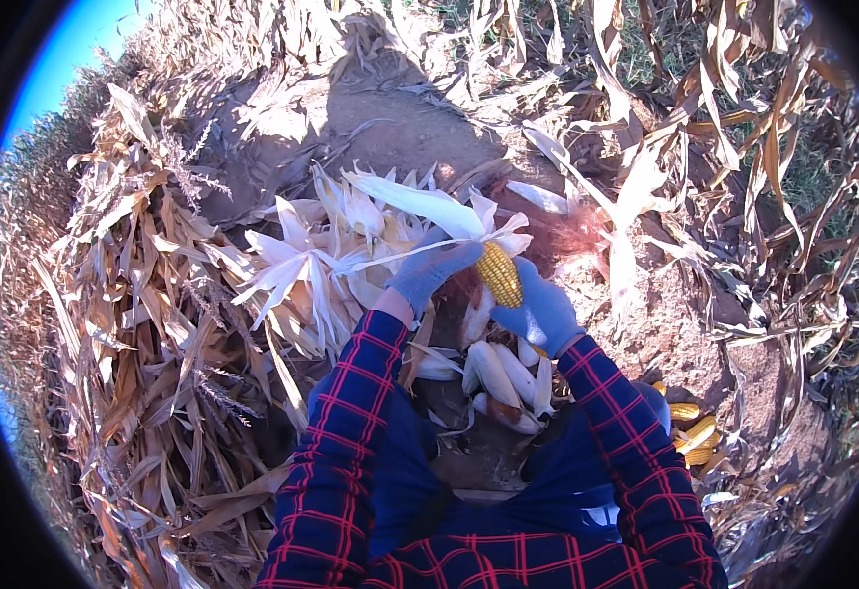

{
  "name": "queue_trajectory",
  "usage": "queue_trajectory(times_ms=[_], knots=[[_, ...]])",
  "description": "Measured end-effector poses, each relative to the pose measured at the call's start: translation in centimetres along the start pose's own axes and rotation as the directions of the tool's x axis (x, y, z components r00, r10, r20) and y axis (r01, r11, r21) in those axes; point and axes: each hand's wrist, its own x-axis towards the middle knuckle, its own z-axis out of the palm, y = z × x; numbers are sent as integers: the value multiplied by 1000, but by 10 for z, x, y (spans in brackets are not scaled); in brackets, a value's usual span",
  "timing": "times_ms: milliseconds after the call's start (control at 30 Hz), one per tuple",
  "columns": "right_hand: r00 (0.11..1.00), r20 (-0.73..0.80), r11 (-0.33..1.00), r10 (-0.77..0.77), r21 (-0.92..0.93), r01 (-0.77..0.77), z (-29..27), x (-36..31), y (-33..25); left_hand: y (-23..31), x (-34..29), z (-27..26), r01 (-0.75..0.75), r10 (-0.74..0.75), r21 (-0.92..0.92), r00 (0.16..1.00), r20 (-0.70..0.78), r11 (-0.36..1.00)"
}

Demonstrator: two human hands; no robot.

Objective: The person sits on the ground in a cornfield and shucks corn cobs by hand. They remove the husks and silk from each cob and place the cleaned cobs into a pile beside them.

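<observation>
A yellow ear of corn (497,275) is held up in front of me, its kernels bare and its pale husk (425,204) peeled back at the upper end. My left hand (433,271), in a light grey-blue glove, is closed at the husk end of the ear. From the other side my right hand (541,310), gloved alike, is closed against the ear near its lower tip. Below the hands, between my knees, lie several ears still in their husks (508,378). Some fingers are hidden behind the ear.
Stripped husks (317,260) are heaped ahead to the left. Dry corn stalks (174,363) lie in a big pile at left. Bare yellow ears (697,437) rest on the soil by my right knee. Reddish corn silk (572,240) and a loose husk (631,221) lie ahead right.
</observation>
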Motion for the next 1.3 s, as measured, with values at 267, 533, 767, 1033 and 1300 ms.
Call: queue_trajectory(times_ms=[267,533,767,1033,1300], knots=[[993,-18,987,-114,-118,111,15,-5,-5,-5,8,14,-229,5,-380,861,-508,896],[974,-91,974,-209,-106,199,19,-7,-9,12,6,22,-332,-47,-799,911,-409,502],[979,-109,982,-170,61,177,16,-10,-26,15,-1,7,-253,137,-890,967,-216,379],[862,420,109,-284,907,-406,37,-5,-11,31,-8,7,-157,547,-980,835,-65,123],[972,181,988,-150,60,141,1,0,-10,37,-18,-4,68,58,-760,989,138,646]])
